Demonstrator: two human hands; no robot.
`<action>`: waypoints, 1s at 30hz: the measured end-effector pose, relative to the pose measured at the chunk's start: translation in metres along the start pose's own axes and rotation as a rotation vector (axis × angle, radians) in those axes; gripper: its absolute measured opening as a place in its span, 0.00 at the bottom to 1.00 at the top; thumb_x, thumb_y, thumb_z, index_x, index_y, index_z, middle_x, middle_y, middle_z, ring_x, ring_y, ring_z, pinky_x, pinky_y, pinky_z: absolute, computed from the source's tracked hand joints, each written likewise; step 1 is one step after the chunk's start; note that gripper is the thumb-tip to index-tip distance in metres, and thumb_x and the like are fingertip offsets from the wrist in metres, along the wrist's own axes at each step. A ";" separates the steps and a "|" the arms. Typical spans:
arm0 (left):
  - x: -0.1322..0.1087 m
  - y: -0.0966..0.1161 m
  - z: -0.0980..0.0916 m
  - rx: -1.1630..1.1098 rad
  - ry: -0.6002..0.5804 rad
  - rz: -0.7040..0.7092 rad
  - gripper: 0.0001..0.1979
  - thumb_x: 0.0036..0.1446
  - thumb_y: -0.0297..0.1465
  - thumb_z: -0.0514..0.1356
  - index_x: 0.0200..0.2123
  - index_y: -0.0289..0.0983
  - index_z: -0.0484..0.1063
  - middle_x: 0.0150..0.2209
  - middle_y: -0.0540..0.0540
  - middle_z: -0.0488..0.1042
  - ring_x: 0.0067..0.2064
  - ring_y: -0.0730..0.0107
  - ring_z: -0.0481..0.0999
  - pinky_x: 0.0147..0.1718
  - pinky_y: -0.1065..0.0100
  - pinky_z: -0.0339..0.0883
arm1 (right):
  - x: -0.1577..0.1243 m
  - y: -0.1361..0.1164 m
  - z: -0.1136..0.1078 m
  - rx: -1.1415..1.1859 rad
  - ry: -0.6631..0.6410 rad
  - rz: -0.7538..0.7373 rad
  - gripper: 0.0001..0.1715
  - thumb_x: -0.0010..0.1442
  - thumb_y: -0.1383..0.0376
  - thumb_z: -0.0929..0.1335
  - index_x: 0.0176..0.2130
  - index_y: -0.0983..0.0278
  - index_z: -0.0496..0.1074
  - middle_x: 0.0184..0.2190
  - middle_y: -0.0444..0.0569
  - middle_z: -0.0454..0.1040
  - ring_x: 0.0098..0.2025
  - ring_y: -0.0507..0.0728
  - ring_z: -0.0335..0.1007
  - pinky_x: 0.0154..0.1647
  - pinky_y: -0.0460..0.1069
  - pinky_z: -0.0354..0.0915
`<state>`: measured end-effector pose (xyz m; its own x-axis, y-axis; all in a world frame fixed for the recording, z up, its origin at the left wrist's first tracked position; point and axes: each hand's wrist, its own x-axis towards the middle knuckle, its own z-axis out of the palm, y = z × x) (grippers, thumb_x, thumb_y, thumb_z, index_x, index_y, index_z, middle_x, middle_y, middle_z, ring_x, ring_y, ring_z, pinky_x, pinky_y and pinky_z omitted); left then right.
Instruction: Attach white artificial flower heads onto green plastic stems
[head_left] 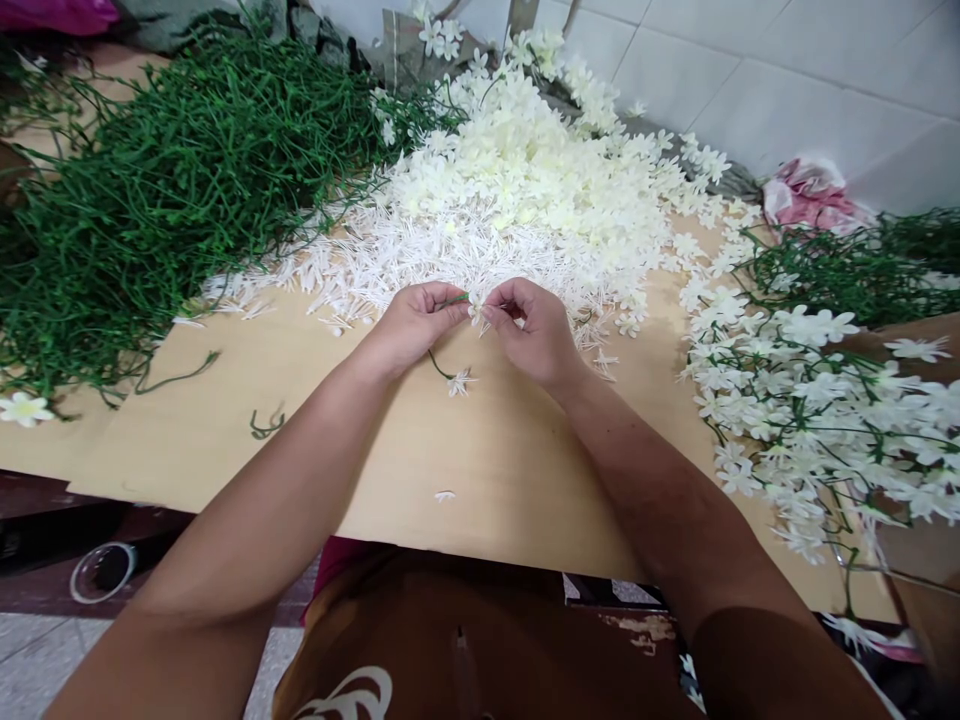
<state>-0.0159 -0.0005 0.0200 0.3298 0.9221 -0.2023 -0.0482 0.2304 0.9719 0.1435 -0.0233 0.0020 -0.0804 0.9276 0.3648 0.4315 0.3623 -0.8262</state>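
Note:
My left hand (421, 318) pinches a green artificial flower stem (459, 299) between thumb and fingers. At the stem's tip, a small white artificial flower (477, 310) sits between both hands. The fingers of my right hand (529, 325) are closed on that flower's edge. Below my left hand, a thin green branch ends in another white flower (458, 382), which hangs just over the cardboard. Just beyond my hands lies a spread of thin white stamen pieces (375, 262), with a heap of loose white blossoms (540, 165) behind it.
A big tangle of green stems (187, 180) covers the left side. Finished-looking white flower sprays (817, 410) are piled at the right. Brown cardboard (480, 460) covers the table, with a few stray bits on it. A tiled wall (750, 80) stands behind.

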 end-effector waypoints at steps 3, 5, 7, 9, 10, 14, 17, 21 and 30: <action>0.000 0.002 0.001 -0.016 0.014 -0.014 0.10 0.38 0.29 0.69 0.25 0.35 0.71 0.18 0.54 0.66 0.24 0.77 0.67 0.25 0.72 0.61 | 0.000 0.002 0.000 -0.005 0.006 -0.067 0.04 0.55 0.69 0.67 0.29 0.62 0.67 0.30 0.45 0.69 0.34 0.52 0.66 0.35 0.49 0.66; 0.000 0.002 0.002 -0.018 0.011 -0.012 0.11 0.37 0.30 0.70 0.24 0.34 0.71 0.18 0.54 0.67 0.24 0.77 0.68 0.25 0.72 0.61 | -0.001 0.004 0.001 -0.012 -0.003 -0.101 0.04 0.55 0.69 0.67 0.29 0.62 0.67 0.33 0.46 0.69 0.38 0.53 0.66 0.36 0.49 0.67; 0.000 0.002 0.002 -0.026 0.005 -0.010 0.13 0.35 0.30 0.71 0.24 0.34 0.72 0.18 0.54 0.67 0.24 0.77 0.67 0.25 0.72 0.61 | -0.001 0.004 0.001 -0.025 -0.013 -0.109 0.04 0.56 0.69 0.67 0.29 0.62 0.66 0.34 0.47 0.69 0.38 0.53 0.66 0.36 0.49 0.66; 0.000 0.002 0.002 -0.037 0.003 -0.019 0.14 0.33 0.31 0.72 0.24 0.33 0.72 0.18 0.54 0.68 0.24 0.78 0.67 0.25 0.72 0.61 | -0.001 0.004 0.001 -0.040 -0.023 -0.100 0.05 0.57 0.69 0.67 0.30 0.62 0.66 0.33 0.46 0.68 0.37 0.52 0.65 0.35 0.48 0.66; 0.000 0.002 0.002 -0.041 0.005 -0.023 0.15 0.32 0.31 0.72 0.24 0.33 0.72 0.18 0.54 0.69 0.24 0.78 0.67 0.25 0.72 0.61 | -0.001 0.004 0.001 -0.046 -0.026 -0.098 0.05 0.57 0.69 0.67 0.30 0.62 0.66 0.33 0.46 0.68 0.36 0.52 0.65 0.34 0.48 0.65; 0.000 0.003 0.002 -0.043 0.024 -0.006 0.17 0.30 0.32 0.73 0.25 0.33 0.72 0.19 0.55 0.69 0.24 0.79 0.67 0.25 0.74 0.59 | -0.001 0.004 0.002 -0.035 -0.008 -0.111 0.05 0.57 0.70 0.66 0.30 0.62 0.65 0.29 0.44 0.66 0.33 0.51 0.63 0.34 0.48 0.63; -0.001 0.004 0.003 -0.024 0.024 -0.014 0.17 0.31 0.32 0.72 0.25 0.33 0.70 0.18 0.56 0.67 0.23 0.80 0.66 0.24 0.74 0.57 | -0.001 0.006 0.003 0.020 0.004 -0.084 0.05 0.56 0.71 0.66 0.30 0.62 0.65 0.29 0.44 0.66 0.32 0.51 0.63 0.33 0.48 0.62; -0.002 0.005 0.000 0.016 -0.049 -0.095 0.17 0.33 0.34 0.72 0.26 0.33 0.70 0.16 0.58 0.64 0.20 0.81 0.63 0.21 0.74 0.54 | 0.000 0.009 0.004 0.051 -0.001 -0.039 0.04 0.56 0.70 0.66 0.30 0.62 0.65 0.28 0.43 0.67 0.32 0.51 0.63 0.34 0.49 0.62; -0.003 0.009 -0.002 0.023 -0.060 -0.142 0.14 0.37 0.30 0.70 0.24 0.34 0.67 0.13 0.59 0.57 0.16 0.86 0.51 0.16 0.74 0.38 | 0.002 0.009 0.004 0.026 -0.015 -0.029 0.05 0.54 0.72 0.66 0.30 0.63 0.65 0.26 0.42 0.66 0.31 0.51 0.62 0.34 0.49 0.61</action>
<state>-0.0191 -0.0010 0.0296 0.3876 0.8602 -0.3312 0.0246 0.3496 0.9366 0.1441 -0.0181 -0.0064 -0.1061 0.9180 0.3821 0.4052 0.3908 -0.8265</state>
